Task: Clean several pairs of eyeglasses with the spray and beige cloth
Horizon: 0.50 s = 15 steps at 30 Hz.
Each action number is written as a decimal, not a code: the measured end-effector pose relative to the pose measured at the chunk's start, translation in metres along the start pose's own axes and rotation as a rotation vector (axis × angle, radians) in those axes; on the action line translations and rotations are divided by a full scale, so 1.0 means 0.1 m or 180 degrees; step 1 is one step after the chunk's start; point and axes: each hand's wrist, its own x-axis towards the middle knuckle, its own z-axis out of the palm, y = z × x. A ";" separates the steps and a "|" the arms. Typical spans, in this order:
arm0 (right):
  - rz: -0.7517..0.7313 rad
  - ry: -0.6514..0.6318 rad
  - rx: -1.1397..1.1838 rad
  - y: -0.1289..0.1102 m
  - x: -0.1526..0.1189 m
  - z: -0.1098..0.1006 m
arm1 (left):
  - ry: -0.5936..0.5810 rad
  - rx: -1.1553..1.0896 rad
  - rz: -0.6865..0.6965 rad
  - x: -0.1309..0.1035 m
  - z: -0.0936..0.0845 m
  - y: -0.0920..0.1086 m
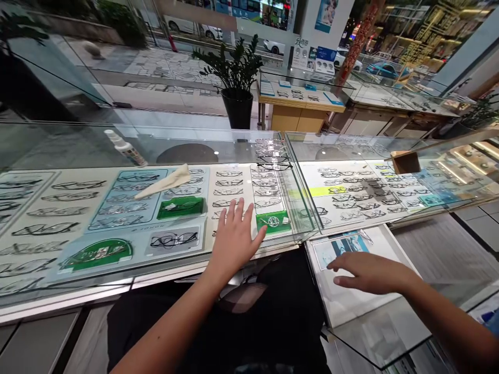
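Note:
My left hand (pixel 236 234) is spread flat over the glass top of a display case (pixel 128 140), fingers apart and nothing in it. Under the glass near it lie rows of eyeglasses (pixel 228 183) and a green card (pixel 273 222). To the right, my right hand (pixel 362 271) hovers above a pulled-out white drawer (pixel 343 311), fingers loosely extended with nothing held. Inside that drawer is a blue-and-white printed sheet (pixel 339 246). On the glass stand a white spray bottle (pixel 127 149) and a crumpled cream cloth (pixel 167 182), both left of my left hand.
Several stacked eyeglass frames (pixel 273 156) sit on the glass near the case joint. A second glass case (pixel 351 145) continues right, with a brown box (pixel 405 162) on top. Beyond the cases are a potted plant (pixel 237 78) and a wooden display table (pixel 304 104).

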 end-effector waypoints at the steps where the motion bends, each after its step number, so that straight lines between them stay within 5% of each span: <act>1: -0.0068 0.0225 -0.0033 -0.11 -0.09 -0.13 | -0.0024 0.0011 -0.0006 0.00 0.00 0.00; 5: -0.0367 0.1322 -0.0609 -0.49 0.03 -0.70 | -0.0047 0.0019 -0.0012 -0.01 -0.01 0.02; 9: -0.0548 0.2396 -0.1319 -0.69 0.82 -1.12 | -0.0022 -0.0053 0.0000 -0.02 0.00 0.02; 15: -0.0302 0.2598 -0.1648 -0.73 1.97 -1.41 | 0.0053 -0.0180 0.0007 -0.03 0.04 0.01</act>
